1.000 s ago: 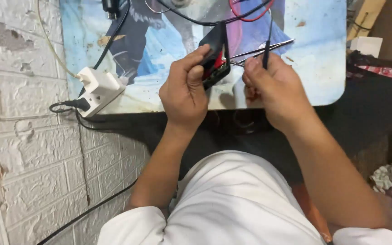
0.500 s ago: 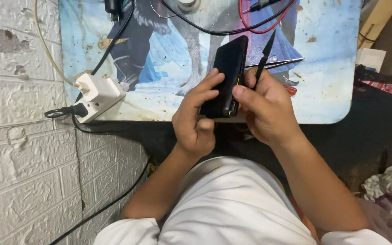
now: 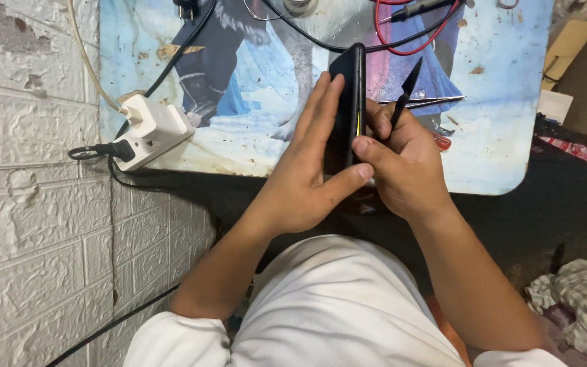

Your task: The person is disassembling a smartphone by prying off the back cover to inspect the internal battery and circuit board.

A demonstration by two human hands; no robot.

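Phone (image 3: 348,102) above the table (image 3: 504,136), between both hands; power strip (image 3: 154,129) at the table's left edge; tweezers (image 3: 429,102) right of the phone.

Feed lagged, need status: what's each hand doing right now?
Left hand: closed on the black phone, held edge-on.
Right hand: thumb on the phone, holding a thin black tool.

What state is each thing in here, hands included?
Black phone: on edge, pressed between both hands.
Left hand: flat against the phone's side.
Right hand: gripping phone and a black pointed tool.
White power strip: black plug inserted.
Tweezers: lying on the mat.
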